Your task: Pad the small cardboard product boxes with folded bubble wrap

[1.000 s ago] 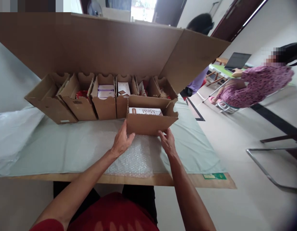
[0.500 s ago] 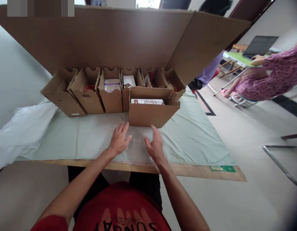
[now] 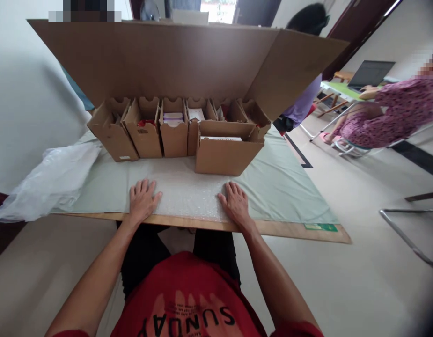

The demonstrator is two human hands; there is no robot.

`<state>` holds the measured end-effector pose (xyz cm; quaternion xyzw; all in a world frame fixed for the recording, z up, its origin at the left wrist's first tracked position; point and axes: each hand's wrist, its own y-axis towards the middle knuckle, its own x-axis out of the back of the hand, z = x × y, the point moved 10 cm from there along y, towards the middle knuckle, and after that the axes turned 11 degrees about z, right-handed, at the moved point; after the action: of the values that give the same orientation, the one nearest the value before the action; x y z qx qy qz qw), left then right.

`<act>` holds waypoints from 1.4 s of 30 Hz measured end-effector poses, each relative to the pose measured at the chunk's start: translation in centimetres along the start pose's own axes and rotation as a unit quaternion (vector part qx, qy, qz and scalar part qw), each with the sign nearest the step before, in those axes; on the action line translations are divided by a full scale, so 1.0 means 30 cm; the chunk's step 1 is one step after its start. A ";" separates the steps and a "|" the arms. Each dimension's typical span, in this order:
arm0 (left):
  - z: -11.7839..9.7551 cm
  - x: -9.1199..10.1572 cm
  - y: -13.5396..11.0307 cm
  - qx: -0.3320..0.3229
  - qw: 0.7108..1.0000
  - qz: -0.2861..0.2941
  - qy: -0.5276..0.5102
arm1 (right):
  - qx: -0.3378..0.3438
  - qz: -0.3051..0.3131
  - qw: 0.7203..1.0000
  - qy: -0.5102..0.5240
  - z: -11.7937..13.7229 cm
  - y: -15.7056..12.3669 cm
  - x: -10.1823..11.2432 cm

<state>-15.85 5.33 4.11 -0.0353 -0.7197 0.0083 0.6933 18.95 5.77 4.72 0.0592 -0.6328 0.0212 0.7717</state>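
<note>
A sheet of bubble wrap (image 3: 186, 194) lies flat on the pale green cloth along the table's front edge. My left hand (image 3: 142, 200) rests palm down at the sheet's left end, fingers spread. At its right end my right hand (image 3: 235, 201) lies flat, fingers also apart. Just beyond the sheet stands a cardboard bin (image 3: 226, 157) turned sideways, with a white box (image 3: 221, 138) inside it. Behind it is a row of several cardboard bins, among them one with white packages (image 3: 173, 118) and one with something red (image 3: 146, 123).
A tall cardboard panel (image 3: 167, 61) rises behind the bins. Crumpled clear plastic (image 3: 58, 178) hangs over the table's left front edge. To the right, a person in a pink patterned garment (image 3: 388, 112) sits by a laptop (image 3: 370, 75). Another person in purple (image 3: 302, 100) is behind the panel.
My hands have moved apart, the left one outward to the left, and now press flat on the bubble wrap. The view has shifted a little.
</note>
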 end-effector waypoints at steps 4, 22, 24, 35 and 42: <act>0.010 0.004 -0.022 0.008 1.000 -0.011 0.003 | -0.035 -0.024 0.999 0.022 -0.029 -0.011 0.009; 0.004 0.027 -0.042 0.010 0.999 -0.013 -0.033 | -0.154 -0.060 0.979 0.119 -0.089 -0.001 0.015; 0.005 0.026 -0.044 0.011 1.000 -0.011 -0.025 | -0.159 -0.062 0.977 0.127 -0.091 -0.007 0.017; 0.027 0.047 -0.053 0.041 0.997 -0.011 -0.070 | -0.146 -0.072 0.959 0.230 -0.083 -0.075 0.027; 0.028 0.065 -0.075 0.067 0.993 -0.015 -0.096 | -0.104 -0.061 0.956 0.266 -0.064 -0.073 0.024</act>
<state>-16.84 3.23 6.16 0.0233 -0.7813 0.0495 0.6217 21.21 3.80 4.90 0.0094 -0.3986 -0.0774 0.9138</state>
